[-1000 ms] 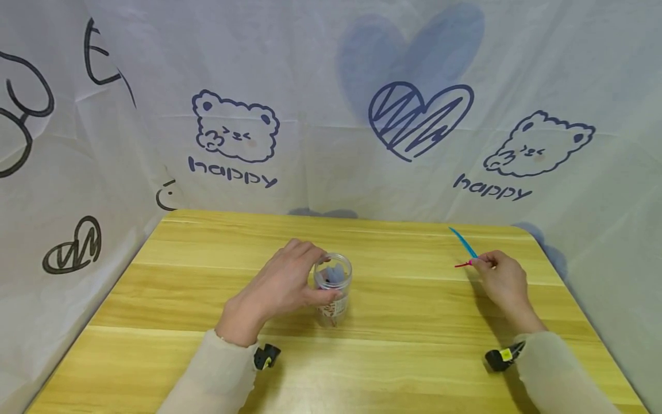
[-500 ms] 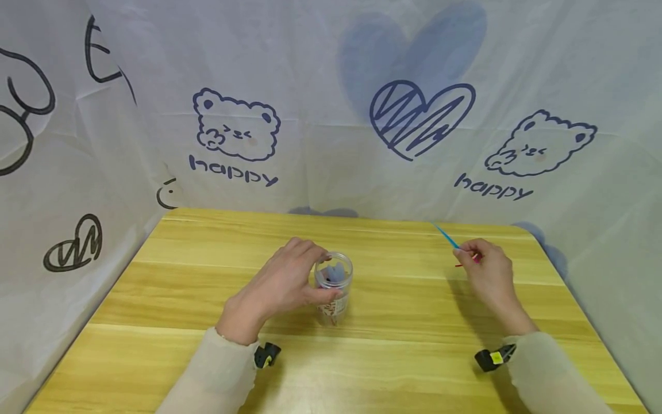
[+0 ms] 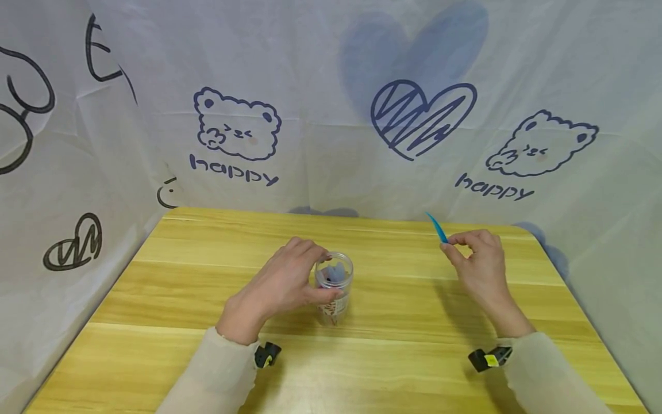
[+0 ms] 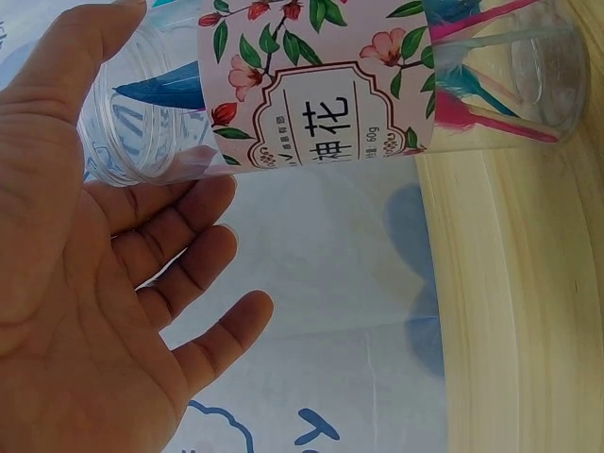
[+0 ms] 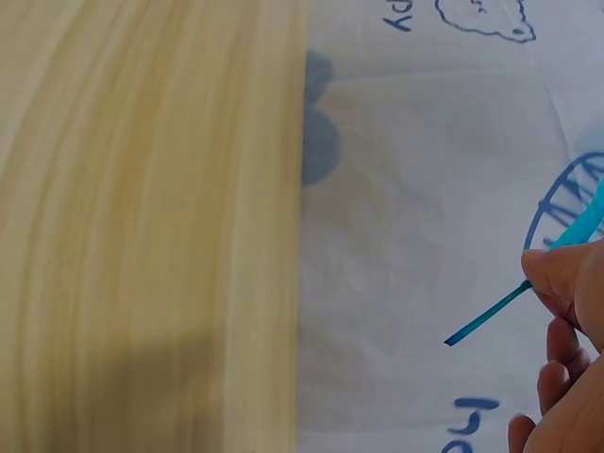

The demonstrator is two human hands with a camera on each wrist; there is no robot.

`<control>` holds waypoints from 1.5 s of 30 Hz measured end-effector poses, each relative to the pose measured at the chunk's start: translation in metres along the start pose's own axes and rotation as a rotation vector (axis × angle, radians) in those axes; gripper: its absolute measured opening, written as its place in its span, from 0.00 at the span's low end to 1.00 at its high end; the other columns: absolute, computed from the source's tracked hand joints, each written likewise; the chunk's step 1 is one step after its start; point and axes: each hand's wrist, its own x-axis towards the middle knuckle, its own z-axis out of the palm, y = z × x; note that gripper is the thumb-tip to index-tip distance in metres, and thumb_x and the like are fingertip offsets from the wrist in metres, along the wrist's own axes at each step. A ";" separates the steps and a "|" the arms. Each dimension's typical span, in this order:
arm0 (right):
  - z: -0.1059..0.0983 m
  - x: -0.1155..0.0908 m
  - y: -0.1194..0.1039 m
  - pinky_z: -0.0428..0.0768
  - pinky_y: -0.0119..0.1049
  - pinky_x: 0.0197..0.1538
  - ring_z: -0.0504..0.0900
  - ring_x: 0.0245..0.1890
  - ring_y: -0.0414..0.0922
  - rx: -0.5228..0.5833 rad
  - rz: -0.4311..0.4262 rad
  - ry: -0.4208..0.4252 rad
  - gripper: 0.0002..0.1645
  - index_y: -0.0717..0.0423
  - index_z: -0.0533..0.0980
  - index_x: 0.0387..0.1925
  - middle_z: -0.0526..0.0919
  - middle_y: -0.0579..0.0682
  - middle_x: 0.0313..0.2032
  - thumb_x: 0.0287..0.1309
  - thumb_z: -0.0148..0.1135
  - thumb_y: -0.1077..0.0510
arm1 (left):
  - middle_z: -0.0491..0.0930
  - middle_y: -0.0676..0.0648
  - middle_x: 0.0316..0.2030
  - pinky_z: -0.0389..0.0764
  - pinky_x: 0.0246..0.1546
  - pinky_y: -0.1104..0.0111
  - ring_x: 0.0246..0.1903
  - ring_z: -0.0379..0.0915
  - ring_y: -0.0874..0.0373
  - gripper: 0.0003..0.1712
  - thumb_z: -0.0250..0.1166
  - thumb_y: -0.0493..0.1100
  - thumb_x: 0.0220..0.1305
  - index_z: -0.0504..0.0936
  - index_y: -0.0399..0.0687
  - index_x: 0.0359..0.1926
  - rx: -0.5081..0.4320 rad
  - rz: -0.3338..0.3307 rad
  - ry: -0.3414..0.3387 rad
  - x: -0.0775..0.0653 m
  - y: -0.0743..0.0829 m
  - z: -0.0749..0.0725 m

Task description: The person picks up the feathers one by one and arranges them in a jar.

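My left hand (image 3: pixel 281 280) holds a clear plastic jar (image 3: pixel 345 307) upright on the table near its rim, thumb on one side. In the left wrist view the jar (image 4: pixel 472 113) has a pink flowered label (image 4: pixel 330 85); pink, blue and pale pieces show through its wall. A dark blue pointed piece (image 4: pixel 160 90) stands at the neck. Off to the right, my right hand (image 3: pixel 481 267) pinches a blue feather-like strip (image 3: pixel 437 227) above the table. In the right wrist view its thin stem (image 5: pixel 486 314) sticks out below the fingertips.
The wood-grain table (image 3: pixel 170 356) ends against a white cloth backdrop (image 3: pixel 320 69) with drawn hearts and bears. Another cloth wall (image 3: pixel 52 230) stands at the left. A black wrist camera (image 3: pixel 267 355) sits on each cuff.
My right hand has moved left and slightly up with the blue strip. A pink and red bit seen beside it earlier is out of sight. My left hand and the jar have stayed put.
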 end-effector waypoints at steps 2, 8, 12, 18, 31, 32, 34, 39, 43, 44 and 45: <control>0.000 0.000 -0.006 0.65 0.49 0.50 0.72 0.48 0.59 0.006 -0.032 0.017 0.06 0.64 0.85 0.37 0.79 0.62 0.40 0.62 0.74 0.64 | 0.81 0.49 0.60 0.72 0.70 0.52 0.63 0.71 0.50 0.41 0.76 0.69 0.58 0.82 0.47 0.62 -0.002 -0.003 -0.001 0.000 0.000 0.000; 0.001 0.001 -0.022 0.59 0.52 0.49 0.69 0.48 0.60 0.028 -0.119 0.046 0.05 0.63 0.86 0.33 0.76 0.58 0.37 0.57 0.77 0.67 | 0.81 0.49 0.60 0.72 0.70 0.51 0.63 0.71 0.50 0.41 0.76 0.69 0.57 0.83 0.47 0.62 -0.001 -0.005 0.000 -0.001 0.000 -0.001; 0.000 0.002 -0.032 0.59 0.53 0.51 0.68 0.48 0.59 0.040 -0.168 0.047 0.05 0.64 0.86 0.32 0.74 0.56 0.35 0.55 0.78 0.68 | 0.81 0.48 0.60 0.72 0.70 0.51 0.63 0.71 0.50 0.41 0.76 0.69 0.58 0.82 0.47 0.62 0.003 -0.003 0.000 0.000 0.000 -0.001; 0.003 0.006 -0.047 0.61 0.50 0.51 0.68 0.44 0.58 0.067 -0.271 0.059 0.07 0.65 0.86 0.30 0.72 0.55 0.32 0.51 0.80 0.70 | 0.81 0.48 0.60 0.72 0.70 0.50 0.64 0.71 0.49 0.41 0.75 0.69 0.58 0.82 0.47 0.62 0.004 -0.007 -0.006 0.000 0.000 -0.001; 0.014 0.006 -0.080 0.62 0.48 0.48 0.69 0.41 0.59 0.109 -0.428 0.054 0.09 0.66 0.86 0.29 0.73 0.55 0.30 0.47 0.82 0.69 | 0.81 0.49 0.60 0.72 0.70 0.50 0.64 0.71 0.50 0.40 0.75 0.69 0.58 0.82 0.48 0.62 0.003 -0.002 -0.001 0.000 0.000 -0.001; 0.014 0.006 -0.083 0.62 0.48 0.48 0.68 0.41 0.58 0.113 -0.431 0.048 0.09 0.66 0.86 0.29 0.73 0.54 0.30 0.47 0.82 0.69 | 0.81 0.49 0.60 0.72 0.70 0.50 0.64 0.71 0.49 0.40 0.75 0.69 0.58 0.82 0.48 0.62 0.004 -0.003 -0.001 0.000 0.000 -0.001; 0.015 0.005 -0.090 0.61 0.46 0.47 0.68 0.41 0.58 0.122 -0.434 0.036 0.09 0.66 0.86 0.29 0.72 0.54 0.30 0.47 0.82 0.69 | 0.81 0.49 0.60 0.72 0.70 0.50 0.64 0.71 0.49 0.40 0.75 0.69 0.58 0.83 0.48 0.62 0.007 -0.004 0.000 0.000 0.000 -0.001; 0.018 0.005 -0.107 0.61 0.41 0.46 0.68 0.42 0.56 0.160 -0.431 0.008 0.09 0.65 0.87 0.30 0.74 0.53 0.31 0.47 0.83 0.68 | 0.82 0.49 0.59 0.73 0.69 0.50 0.63 0.72 0.49 0.40 0.75 0.69 0.58 0.83 0.47 0.61 0.009 0.000 0.006 0.000 0.000 -0.001; 0.022 0.003 -0.120 0.63 0.37 0.45 0.69 0.44 0.54 0.203 -0.414 -0.019 0.08 0.64 0.88 0.31 0.75 0.53 0.32 0.48 0.82 0.67 | 0.82 0.49 0.59 0.73 0.69 0.51 0.63 0.72 0.49 0.40 0.76 0.68 0.58 0.83 0.47 0.61 0.003 0.002 0.008 0.000 0.000 -0.001; 0.023 0.003 -0.123 0.64 0.37 0.45 0.69 0.44 0.54 0.214 -0.410 -0.024 0.08 0.64 0.88 0.31 0.75 0.53 0.32 0.49 0.82 0.67 | 0.82 0.49 0.59 0.73 0.69 0.51 0.63 0.72 0.49 0.40 0.76 0.68 0.58 0.83 0.47 0.61 0.002 0.001 0.007 0.000 0.000 -0.001; 0.024 0.002 -0.126 0.64 0.36 0.44 0.69 0.44 0.53 0.225 -0.407 -0.029 0.08 0.63 0.88 0.31 0.75 0.53 0.32 0.49 0.82 0.67 | 0.82 0.49 0.59 0.73 0.69 0.51 0.63 0.72 0.50 0.40 0.76 0.68 0.58 0.83 0.47 0.61 0.000 0.000 0.006 0.000 0.000 -0.001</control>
